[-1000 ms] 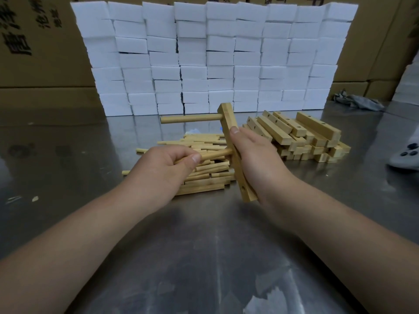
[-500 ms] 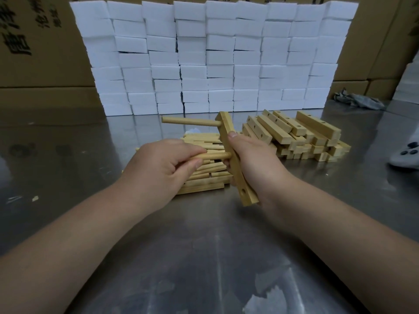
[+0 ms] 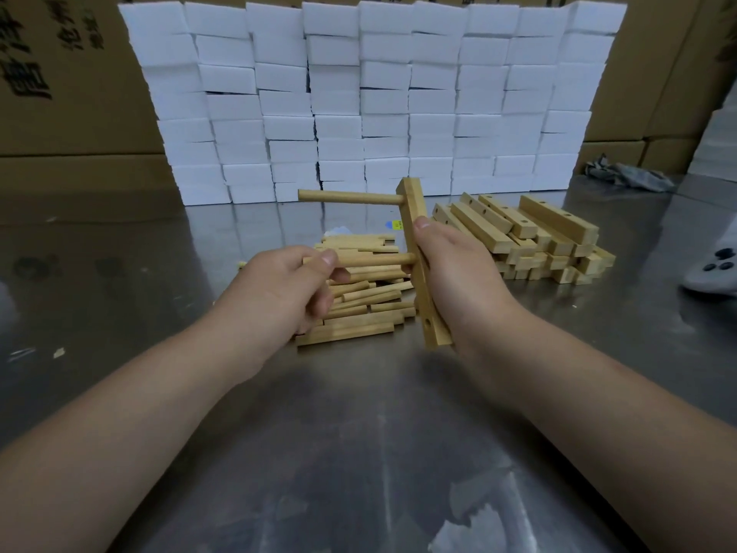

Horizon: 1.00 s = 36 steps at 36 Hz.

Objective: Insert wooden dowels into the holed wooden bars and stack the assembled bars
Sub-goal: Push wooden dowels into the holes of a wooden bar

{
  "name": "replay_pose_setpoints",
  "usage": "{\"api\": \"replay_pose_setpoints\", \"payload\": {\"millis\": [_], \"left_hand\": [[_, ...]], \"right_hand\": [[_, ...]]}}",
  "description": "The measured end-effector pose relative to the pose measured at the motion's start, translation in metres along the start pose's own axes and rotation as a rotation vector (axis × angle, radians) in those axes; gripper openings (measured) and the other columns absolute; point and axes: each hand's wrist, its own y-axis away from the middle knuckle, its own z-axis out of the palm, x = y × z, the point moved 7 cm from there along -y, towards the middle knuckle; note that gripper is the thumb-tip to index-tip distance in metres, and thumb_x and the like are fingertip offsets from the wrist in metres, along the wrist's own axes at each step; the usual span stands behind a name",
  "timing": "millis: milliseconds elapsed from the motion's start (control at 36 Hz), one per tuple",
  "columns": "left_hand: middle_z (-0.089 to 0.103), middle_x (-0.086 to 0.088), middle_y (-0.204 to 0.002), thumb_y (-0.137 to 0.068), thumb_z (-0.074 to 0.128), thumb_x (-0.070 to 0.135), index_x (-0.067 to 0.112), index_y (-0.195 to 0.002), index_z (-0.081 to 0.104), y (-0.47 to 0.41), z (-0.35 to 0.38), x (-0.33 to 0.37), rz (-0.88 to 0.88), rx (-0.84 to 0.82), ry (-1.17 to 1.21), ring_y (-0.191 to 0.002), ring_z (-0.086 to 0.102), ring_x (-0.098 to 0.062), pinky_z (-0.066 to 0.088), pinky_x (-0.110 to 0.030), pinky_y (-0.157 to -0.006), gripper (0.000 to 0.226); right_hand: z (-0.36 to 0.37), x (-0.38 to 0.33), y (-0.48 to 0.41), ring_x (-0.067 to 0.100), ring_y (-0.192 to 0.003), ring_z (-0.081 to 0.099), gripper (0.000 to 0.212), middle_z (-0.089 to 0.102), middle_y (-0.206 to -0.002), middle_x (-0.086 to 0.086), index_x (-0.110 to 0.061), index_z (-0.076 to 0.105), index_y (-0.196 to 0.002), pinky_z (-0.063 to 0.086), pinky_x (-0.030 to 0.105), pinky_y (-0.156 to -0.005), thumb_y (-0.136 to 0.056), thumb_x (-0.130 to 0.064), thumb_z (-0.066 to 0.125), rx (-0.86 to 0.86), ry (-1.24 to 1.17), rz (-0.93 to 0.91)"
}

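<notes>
Mid-insertion, by the look of it: seating a second dowel [image 3: 375,260] into the middle hole of the held bar [image 3: 412,203], centre frame. Grips that bar with the right hand [image 3: 458,273], thumb pressed on the front edge, fingers curled round the far side out of sight, bar near upright with top tilted slightly left, lifted off the worktop [image 3: 379,433]. Pinches the second dowel with the left hand [image 3: 279,289], thumb on top, curled fingers under, dowel lying level, tip meeting the bar just below the right thumb; cannot tell how deep it sits. Shows an upper dowel [image 3: 351,198] already in near the bar's top, sticking out to the left. Leaves one empty hole [image 3: 428,323] visible near the bar's lower end. Next, probably: push straight along the dowel's axis till firm, bracing the bar against the push, then fetch a third from the loose dowel pile [image 3: 359,309] right behind the hands. Needs square alignment, else likely to jam or skew. Has the pile of holed bars [image 3: 538,241] right of centre, near the right hand, none with dowels as far as visible, so likely early in the stacking. Elsewhere: wall of white foam blocks [image 3: 379,93] across the upper frame, cardboard boxes [image 3: 60,93] behind, grey controller [image 3: 714,269] at right edge.
</notes>
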Motion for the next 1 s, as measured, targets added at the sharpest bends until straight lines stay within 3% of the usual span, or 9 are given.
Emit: {"api": "replay_pose_setpoints", "payload": {"millis": [139,278,361,444,500,583,750,861,1000], "left_hand": [[0.044,0.002,-0.044,-0.095,0.042,0.017,0.002,-0.083,0.061,0.004,0.010,-0.003,-0.165,-0.177,0.302,-0.030,0.028,-0.006,0.040,-0.018,-0.039,0.027],[0.042,0.004,-0.043,-0.095,0.042,0.015,0.001,-0.085,0.061,0.004,0.009,-0.002,-0.130,-0.180,0.268,-0.031,0.025,-0.005,0.042,-0.017,-0.042,0.026],[0.045,0.004,-0.043,-0.094,0.045,0.009,0.007,-0.087,0.062,0.003,0.007,0.001,-0.040,-0.122,0.172,-0.035,0.035,-0.007,0.047,-0.022,-0.053,0.018],[0.051,0.006,-0.047,-0.091,0.049,0.009,0.021,-0.093,0.063,0.003,0.003,0.005,0.100,-0.100,0.006,-0.052,0.049,-0.010,0.045,-0.029,-0.063,0.019],[0.057,0.011,-0.054,-0.090,0.051,0.013,0.034,-0.090,0.061,0.005,-0.001,0.012,0.243,-0.091,-0.210,-0.060,0.052,-0.012,0.045,-0.023,-0.067,0.023],[0.062,0.018,-0.067,-0.089,0.053,0.018,0.043,-0.089,0.057,0.009,-0.004,0.021,0.379,-0.048,-0.437,-0.060,0.053,0.003,0.036,-0.004,-0.056,0.026],[0.060,0.008,-0.054,-0.092,0.047,0.025,0.031,-0.090,0.062,0.005,-0.002,0.011,0.215,-0.005,-0.138,-0.041,0.044,-0.003,0.038,-0.011,-0.045,0.017],[0.056,0.005,-0.048,-0.095,0.043,0.021,0.010,-0.078,0.062,0.001,0.001,0.007,0.110,-0.022,-0.066,-0.038,0.040,-0.006,0.037,-0.014,-0.044,0.028],[0.054,0.008,-0.044,-0.093,0.048,0.015,0.016,-0.063,0.058,0.004,0.000,0.010,0.159,-0.039,-0.103,-0.039,0.039,-0.005,0.040,-0.016,-0.047,0.031]], "right_hand": [[0.000,-0.004,0.001,0.001,-0.057,0.047,0.038,0.051,-0.070,-0.003,-0.003,0.056,-0.095,0.038,0.028,-0.064,-0.098,-0.037,0.039,-0.007,0.078,-0.061],[0.000,-0.006,0.002,-0.005,-0.052,0.049,0.037,0.051,-0.070,-0.005,-0.005,0.056,-0.095,0.039,0.024,-0.062,-0.098,-0.037,0.037,-0.019,0.094,-0.087],[-0.001,-0.005,0.002,-0.001,-0.055,0.046,0.041,0.051,-0.070,-0.003,-0.001,0.055,-0.093,0.038,0.024,-0.062,-0.098,-0.037,0.038,-0.017,0.105,-0.070],[-0.002,-0.002,0.001,-0.002,-0.054,0.049,0.043,0.052,-0.067,-0.004,0.000,0.056,-0.088,0.038,0.026,-0.063,-0.098,-0.038,0.038,-0.016,0.083,-0.030],[-0.002,0.001,0.000,0.008,-0.063,0.049,0.044,0.052,-0.069,-0.001,-0.002,0.056,-0.083,0.037,0.030,-0.066,-0.097,-0.039,0.038,-0.023,0.075,-0.002],[-0.002,0.002,0.000,0.011,-0.063,0.047,0.037,0.052,-0.064,-0.004,-0.015,0.054,-0.073,0.036,0.030,-0.065,-0.097,-0.040,0.039,-0.021,0.056,0.017],[0.002,-0.001,0.001,0.013,-0.066,0.047,0.037,0.053,-0.071,0.001,-0.010,0.060,-0.082,0.037,0.031,-0.067,-0.097,-0.037,0.040,-0.003,0.032,0.005],[0.002,-0.002,0.001,0.011,-0.066,0.047,0.042,0.052,-0.074,0.003,0.002,0.056,-0.086,0.037,0.029,-0.065,-0.097,-0.036,0.040,-0.005,0.024,-0.021],[0.002,-0.002,0.003,0.008,-0.063,0.047,0.043,0.052,-0.068,-0.002,0.000,0.056,-0.090,0.039,0.027,-0.064,-0.098,-0.038,0.039,-0.025,0.057,-0.019]]}}
